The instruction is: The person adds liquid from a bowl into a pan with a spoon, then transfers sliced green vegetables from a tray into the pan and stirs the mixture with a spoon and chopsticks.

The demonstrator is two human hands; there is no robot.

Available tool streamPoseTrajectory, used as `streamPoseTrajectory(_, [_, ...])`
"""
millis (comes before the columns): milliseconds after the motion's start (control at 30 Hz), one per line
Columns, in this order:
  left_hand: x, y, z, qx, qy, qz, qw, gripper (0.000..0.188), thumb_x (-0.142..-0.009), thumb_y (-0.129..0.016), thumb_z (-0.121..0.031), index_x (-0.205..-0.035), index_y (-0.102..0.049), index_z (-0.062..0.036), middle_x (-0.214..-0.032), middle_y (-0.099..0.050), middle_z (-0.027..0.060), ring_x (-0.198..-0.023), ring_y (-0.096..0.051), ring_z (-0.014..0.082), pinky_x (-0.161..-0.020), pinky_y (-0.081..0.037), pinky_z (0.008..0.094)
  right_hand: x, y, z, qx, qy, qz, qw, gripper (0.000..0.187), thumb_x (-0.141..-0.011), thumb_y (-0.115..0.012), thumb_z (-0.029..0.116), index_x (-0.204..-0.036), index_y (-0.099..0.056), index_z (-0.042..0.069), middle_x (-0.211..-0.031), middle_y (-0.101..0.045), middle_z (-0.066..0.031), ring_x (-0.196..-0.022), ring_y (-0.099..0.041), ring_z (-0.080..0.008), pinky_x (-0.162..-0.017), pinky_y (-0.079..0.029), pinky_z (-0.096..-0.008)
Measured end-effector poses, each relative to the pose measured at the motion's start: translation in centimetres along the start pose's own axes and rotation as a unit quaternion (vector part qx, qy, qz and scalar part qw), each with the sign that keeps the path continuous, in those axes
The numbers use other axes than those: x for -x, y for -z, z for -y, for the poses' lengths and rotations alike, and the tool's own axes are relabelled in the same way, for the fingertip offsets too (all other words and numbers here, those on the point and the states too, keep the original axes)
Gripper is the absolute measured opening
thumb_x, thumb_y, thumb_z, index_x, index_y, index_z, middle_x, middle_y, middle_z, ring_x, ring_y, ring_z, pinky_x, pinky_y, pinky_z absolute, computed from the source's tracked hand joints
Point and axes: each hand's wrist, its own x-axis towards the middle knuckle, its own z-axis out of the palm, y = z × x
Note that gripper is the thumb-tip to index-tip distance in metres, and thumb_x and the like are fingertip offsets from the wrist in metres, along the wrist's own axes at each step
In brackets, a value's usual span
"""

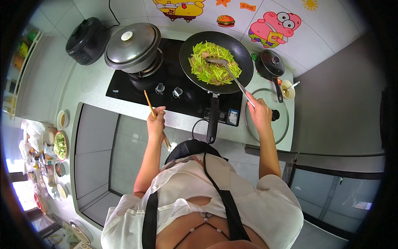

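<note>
My right hand (260, 111) is closed round the handle of a metal spatula (235, 79). The spatula's blade rests among chopped green stems and pieces of meat (213, 62) in a black wok (244, 54) on the right burner. The wok's long black handle (213, 118) points toward me and neither hand is on it. In front of the cooktop, my left hand (156, 124) grips wooden chopsticks (148, 99), their upper end slanting toward the stove. The chopsticks are apart from the wok.
A large lidded pot (132, 45) stands on the left burner of the black cooktop (137, 89), beside a dark rice cooker (87, 41). To the right are a glass lid (265, 120), a small lidded pan (269, 64) and a bowl with a spoon (288, 89). Several dishes line the left counter.
</note>
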Motion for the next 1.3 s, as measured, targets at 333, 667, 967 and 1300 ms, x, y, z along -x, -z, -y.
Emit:
streamPoseTrajectory(333, [0.5, -0.5, 0.1, -0.002, 0.003, 0.008, 1.000, 0.016, -0.082, -0.048, -0.007, -0.096, -0.057, -0.0046, -0.074, -0.049, -0.0020, -0.047, -0.035, 0.0024, -0.038, -0.026, 0.0162, -5.1, -3.2, 0.0, 0.035, -0.040, 0.003, 0.999, 0.038, -0.078, -0.058, 0.020, -0.115, -0.053, 0.029, -0.067, -0.051, -0.0110, -0.058, -0.056, -0.0300, -0.052, -0.045, -0.0404])
streamPoseTrajectory(667, [0.6, -0.4, 0.3, 0.009, 0.010, 0.008, 1.000, 0.015, -0.082, -0.047, -0.006, -0.095, -0.056, -0.0046, -0.075, -0.049, -0.0022, -0.045, -0.034, 0.0020, -0.037, -0.024, 0.0161, -3.0, -2.6, -1.1, 0.031, -0.012, 0.018, 0.999, 0.040, -0.078, -0.058, 0.019, -0.116, -0.052, 0.029, -0.066, -0.053, -0.0105, -0.055, -0.056, -0.0300, -0.050, -0.045, -0.0411])
streamPoseTrajectory(967, [0.5, 0.0, 0.3, 0.012, -0.002, 0.004, 1.000, 0.014, -0.084, -0.048, -0.008, -0.095, -0.057, -0.0047, -0.075, -0.049, -0.0018, -0.045, -0.034, 0.0024, -0.037, -0.024, 0.0163, -4.3, -3.5, 1.7, 0.049, 0.027, 0.034, 0.998, 0.038, -0.077, -0.058, 0.020, -0.113, -0.053, 0.030, -0.066, -0.051, -0.0091, -0.056, -0.056, -0.0274, -0.051, -0.045, -0.0393])
streamPoseTrajectory(1300, [1.0, 0.0, 0.1, 0.018, 0.004, 0.012, 1.000, 0.014, -0.085, -0.047, -0.008, -0.095, -0.056, -0.0048, -0.074, -0.049, -0.0031, -0.044, -0.033, 0.0016, -0.037, -0.023, 0.0163, -3.8, -3.6, -1.1, 0.051, -0.061, 0.034, 0.996, 0.037, -0.080, -0.056, 0.022, -0.117, -0.051, 0.028, -0.069, -0.053, -0.0124, -0.062, -0.057, -0.0315, -0.055, -0.045, -0.0414])
